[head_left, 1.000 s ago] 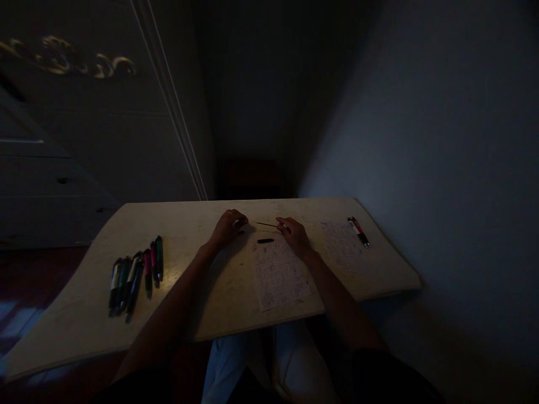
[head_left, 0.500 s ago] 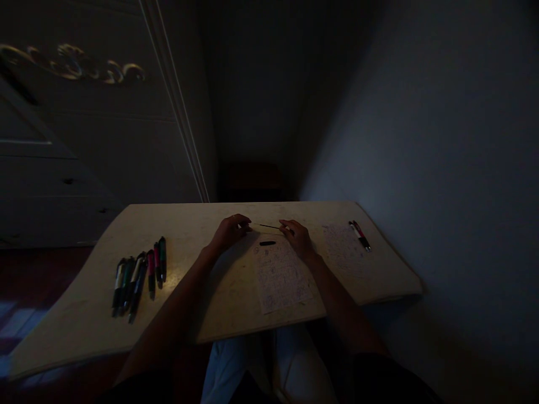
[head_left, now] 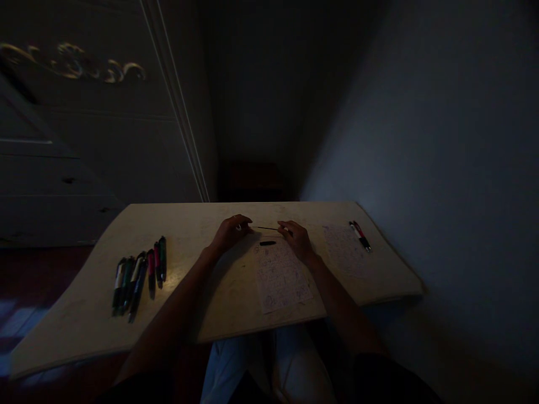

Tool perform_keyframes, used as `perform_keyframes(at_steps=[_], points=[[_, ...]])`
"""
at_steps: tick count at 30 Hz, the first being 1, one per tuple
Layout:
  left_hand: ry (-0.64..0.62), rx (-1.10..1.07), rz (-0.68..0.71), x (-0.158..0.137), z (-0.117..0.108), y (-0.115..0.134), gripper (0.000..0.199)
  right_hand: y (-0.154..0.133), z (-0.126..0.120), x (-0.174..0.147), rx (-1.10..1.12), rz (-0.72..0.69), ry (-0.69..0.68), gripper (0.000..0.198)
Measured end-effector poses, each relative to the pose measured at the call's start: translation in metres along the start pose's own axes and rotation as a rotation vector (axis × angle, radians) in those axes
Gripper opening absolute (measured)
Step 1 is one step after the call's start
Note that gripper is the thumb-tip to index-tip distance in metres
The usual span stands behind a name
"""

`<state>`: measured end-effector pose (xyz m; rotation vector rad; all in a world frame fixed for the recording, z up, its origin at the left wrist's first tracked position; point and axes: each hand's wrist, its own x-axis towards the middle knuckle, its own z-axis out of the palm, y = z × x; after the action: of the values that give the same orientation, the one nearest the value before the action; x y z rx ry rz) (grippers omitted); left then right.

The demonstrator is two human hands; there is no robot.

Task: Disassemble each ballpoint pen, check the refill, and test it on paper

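Note:
A thin dark pen refill (head_left: 268, 228) stretches between my two hands above the table. My right hand (head_left: 296, 237) pinches its right end between thumb and fingers. At the other end, my left hand (head_left: 231, 231) has its thumb and fingertips closed around the refill's paler tip, which is hard to make out in the dim light. Just below the refill lies a short black pen barrel piece (head_left: 268, 243), touched by neither hand. A sheet of paper covered in handwriting (head_left: 283, 278) rests beneath it, close to my right forearm.
Several pens (head_left: 135, 280) lie in a row at the left of the pale table (head_left: 219, 314). On the right are a second written sheet (head_left: 343, 249) and a pair of pens (head_left: 360, 235). A wall (head_left: 455, 168) borders the right side; a cabinet (head_left: 126, 146) stands left.
My hands and the refill have shifted very slightly, with the refill a little lower and further left. The pens, papers and black barrel piece lie as before.

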<state>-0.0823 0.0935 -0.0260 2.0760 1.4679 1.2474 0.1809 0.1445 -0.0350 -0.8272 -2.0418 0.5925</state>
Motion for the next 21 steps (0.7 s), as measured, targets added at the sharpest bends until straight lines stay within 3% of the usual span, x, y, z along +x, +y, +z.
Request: perform_keyframes(at_steps=[14,21], points=[[-0.026,0.013,0.012,-0.0004,0.0002,0.0037,0.019,0.0031,0.0038,-0.0012,-0.008,-0.042,-0.022,0.03],[-0.055,0.068,0.098,-0.001,0.0077,0.0054,0.015,0.0025,0.0036,-0.0012,0.01,-0.014,-0.018,0.029]])
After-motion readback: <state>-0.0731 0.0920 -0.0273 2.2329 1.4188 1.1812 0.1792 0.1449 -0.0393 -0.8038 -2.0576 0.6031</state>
